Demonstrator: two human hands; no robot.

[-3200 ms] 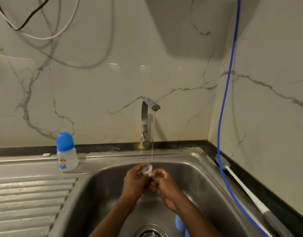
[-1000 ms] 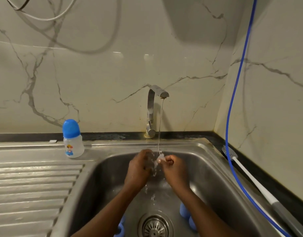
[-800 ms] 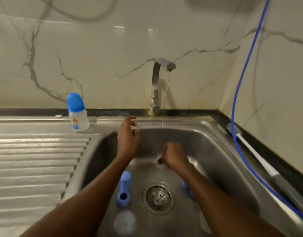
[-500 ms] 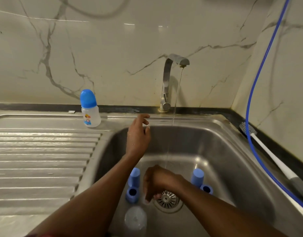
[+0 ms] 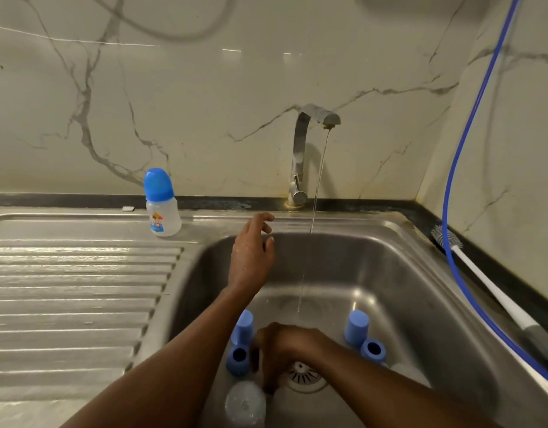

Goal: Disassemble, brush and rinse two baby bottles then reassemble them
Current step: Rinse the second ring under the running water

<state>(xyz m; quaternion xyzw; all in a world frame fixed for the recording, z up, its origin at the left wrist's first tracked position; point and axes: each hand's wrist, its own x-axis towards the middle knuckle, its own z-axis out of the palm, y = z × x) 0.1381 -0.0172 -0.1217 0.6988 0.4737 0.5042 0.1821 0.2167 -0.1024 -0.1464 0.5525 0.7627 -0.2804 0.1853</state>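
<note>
Below veined marble walls [image 5: 204,118], the basin of a stainless-steel sink [image 5: 405,273] holds blue plastic caps [image 5: 356,328] and collars [image 5: 373,351] beside its drain [image 5: 303,373], where the right hand [image 5: 282,350] reaches, grip hidden, while the left hand [image 5: 251,251] hovers slack and a blue-capped clear baby bottle [image 5: 163,211] stands on the back rim.

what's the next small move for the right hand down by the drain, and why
Probably this: the right hand, low by the drain, closes on the clear plastic bottle body at its fingertips and lifts it into the thin stream of tap water. The left hand hovers open, free to help.
</note>
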